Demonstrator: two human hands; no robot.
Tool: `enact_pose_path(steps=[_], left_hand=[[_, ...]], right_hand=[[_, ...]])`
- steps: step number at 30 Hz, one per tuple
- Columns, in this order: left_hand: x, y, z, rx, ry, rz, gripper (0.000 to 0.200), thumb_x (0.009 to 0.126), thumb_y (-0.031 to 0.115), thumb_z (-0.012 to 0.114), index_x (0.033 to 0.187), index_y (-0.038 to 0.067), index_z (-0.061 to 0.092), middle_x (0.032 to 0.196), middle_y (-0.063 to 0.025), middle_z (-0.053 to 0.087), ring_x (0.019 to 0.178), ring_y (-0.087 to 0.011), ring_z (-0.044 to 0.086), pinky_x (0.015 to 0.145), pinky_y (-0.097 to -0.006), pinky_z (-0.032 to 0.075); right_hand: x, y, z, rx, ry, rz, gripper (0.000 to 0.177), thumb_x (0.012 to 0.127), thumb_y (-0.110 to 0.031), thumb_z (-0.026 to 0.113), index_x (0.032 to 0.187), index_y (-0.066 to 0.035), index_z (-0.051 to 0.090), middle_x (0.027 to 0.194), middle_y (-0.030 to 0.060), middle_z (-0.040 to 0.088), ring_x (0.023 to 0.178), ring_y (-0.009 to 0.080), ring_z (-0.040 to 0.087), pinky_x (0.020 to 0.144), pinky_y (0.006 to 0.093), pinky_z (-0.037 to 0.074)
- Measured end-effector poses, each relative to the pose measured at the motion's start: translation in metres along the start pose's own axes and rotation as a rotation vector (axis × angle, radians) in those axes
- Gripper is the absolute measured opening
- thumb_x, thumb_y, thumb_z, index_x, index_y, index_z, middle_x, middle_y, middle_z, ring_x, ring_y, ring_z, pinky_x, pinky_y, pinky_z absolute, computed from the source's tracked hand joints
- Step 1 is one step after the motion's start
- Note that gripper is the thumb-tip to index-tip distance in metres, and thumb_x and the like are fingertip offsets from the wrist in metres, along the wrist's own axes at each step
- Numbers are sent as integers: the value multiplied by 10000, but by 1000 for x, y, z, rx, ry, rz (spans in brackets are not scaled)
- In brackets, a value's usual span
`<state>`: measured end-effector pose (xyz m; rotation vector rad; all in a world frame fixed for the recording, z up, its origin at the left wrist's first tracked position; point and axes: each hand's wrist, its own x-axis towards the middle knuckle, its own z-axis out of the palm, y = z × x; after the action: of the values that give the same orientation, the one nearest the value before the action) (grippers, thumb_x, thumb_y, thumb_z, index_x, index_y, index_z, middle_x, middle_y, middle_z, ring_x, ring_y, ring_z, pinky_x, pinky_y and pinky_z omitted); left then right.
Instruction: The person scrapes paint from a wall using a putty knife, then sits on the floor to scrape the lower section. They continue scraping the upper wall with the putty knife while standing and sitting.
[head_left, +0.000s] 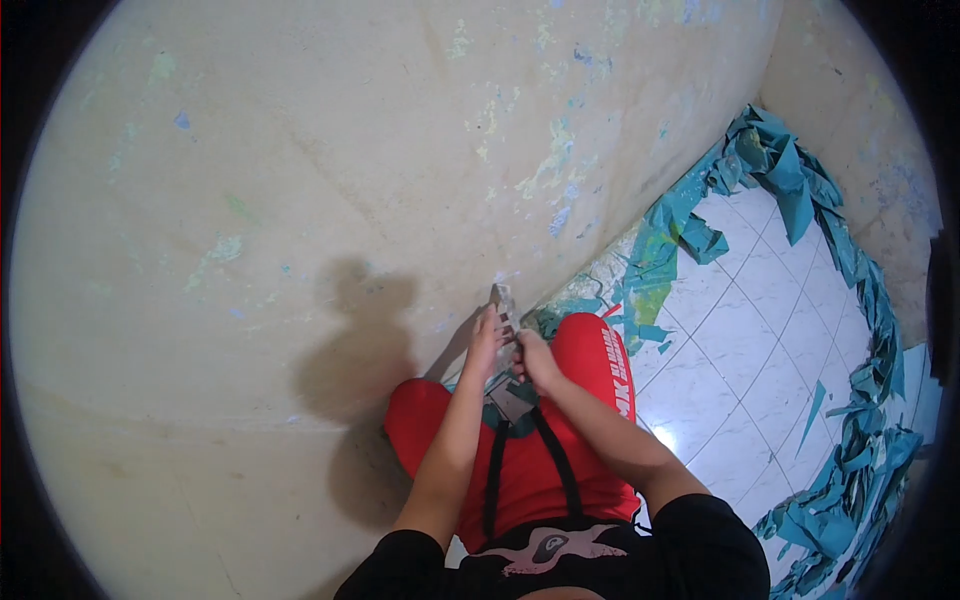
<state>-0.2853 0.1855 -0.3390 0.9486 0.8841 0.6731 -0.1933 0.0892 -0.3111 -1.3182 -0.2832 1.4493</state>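
A long, narrow grey piece [503, 296] with a pale, stained surface is held upright close to the wall, between my hands; its exact kind cannot be made out. My left hand [484, 345] grips it from the left, fingers wrapped across its face. On the other side, my right hand [537, 362] is closed, its curled fingers against the lower part of the same piece. Just below the hands, some grey and dark green scraps [513, 400] show between my knees, partly hidden.
A beige wall [250, 340] with blue and green paint patches rises in front and left. White floor tiles [735, 340] lie to the right. Torn teal paint sheets [790, 190] heap along the wall bases, with more teal peelings [830, 510] at lower right. My red trousers [590, 360] show bent knees.
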Motion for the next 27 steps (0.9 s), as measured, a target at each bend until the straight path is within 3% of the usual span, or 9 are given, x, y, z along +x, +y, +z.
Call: enact_pose_path(steps=[2, 4, 5, 6, 9, 15, 17, 24, 27], left_hand=[[3, 17, 15, -68, -13, 28, 497, 1008, 424, 426, 1277, 10, 477, 1102, -152, 635, 901, -217, 651, 738, -331, 540], [3, 36, 23, 138, 77, -3, 479, 1019, 408, 397, 1210, -8, 535, 1006, -144, 664, 780, -226, 638, 729, -343, 525], [9, 37, 23, 186, 114, 40, 477, 1017, 411, 397, 1083, -13, 604, 919, -138, 676, 702, -205, 635, 625, -342, 508], [10, 38, 20, 196, 121, 41, 477, 1017, 411, 397, 1083, -13, 604, 919, -138, 676, 702, -205, 635, 625, -342, 508], [13, 36, 10, 516, 149, 55, 476, 1017, 388, 388, 993, -13, 645, 854, -123, 685, 666, -182, 623, 606, -337, 490], [41, 32, 11, 845, 207, 119, 464, 991, 376, 417, 1010, -19, 659, 819, -122, 703, 615, -174, 602, 615, -342, 490], [55, 30, 19, 845, 211, 169, 511, 976, 404, 394, 881, 14, 709, 786, -174, 697, 810, -360, 664, 790, -441, 494], [71, 25, 55, 863, 187, 98, 521, 968, 424, 397, 908, 8, 705, 873, -189, 701, 877, -393, 650, 840, -462, 476], [50, 12, 48, 953, 301, 198, 524, 974, 418, 391, 906, 4, 705, 879, -205, 695, 894, -392, 647, 835, -469, 473]], right_hand=[[-6, 8, 27, -89, 106, -142, 314, 1004, -323, 363, 1206, -125, 498, 672, 10, 457, 487, 102, 434, 379, 254, 349], [-8, 9, 46, -119, 151, -192, 329, 1014, -314, 367, 1243, -118, 501, 664, 13, 473, 475, 102, 440, 372, 252, 345], [-6, 12, 53, -145, 194, -231, 346, 1024, -306, 372, 1279, -112, 503, 656, 17, 488, 462, 103, 447, 365, 250, 341], [0, 17, 55, -137, 186, -229, 346, 1024, -306, 372, 1279, -112, 503, 656, 17, 488, 462, 103, 447, 365, 250, 341], [19, 35, 58, -156, 204, -236, 416, 1016, -324, 377, 1357, -118, 497, 653, 89, 544, 488, 158, 527, 412, 326, 436], [17, 15, 67, 109, 192, -224, 360, 1039, -321, 367, 1126, -47, 583, 608, 14, 513, 392, 104, 428, 340, 272, 304], [21, 7, 64, 220, 179, -180, 334, 1038, -322, 370, 1008, -68, 584, 607, 0, 506, 389, 95, 420, 332, 262, 292], [32, -3, 22, 312, 139, -209, 352, 1035, -351, 359, 931, -71, 545, 569, -4, 457, 376, 99, 398, 326, 260, 296], [19, 6, 17, 291, 77, -151, 343, 1034, -357, 359, 908, -86, 528, 562, -9, 446, 373, 90, 388, 324, 247, 299]])
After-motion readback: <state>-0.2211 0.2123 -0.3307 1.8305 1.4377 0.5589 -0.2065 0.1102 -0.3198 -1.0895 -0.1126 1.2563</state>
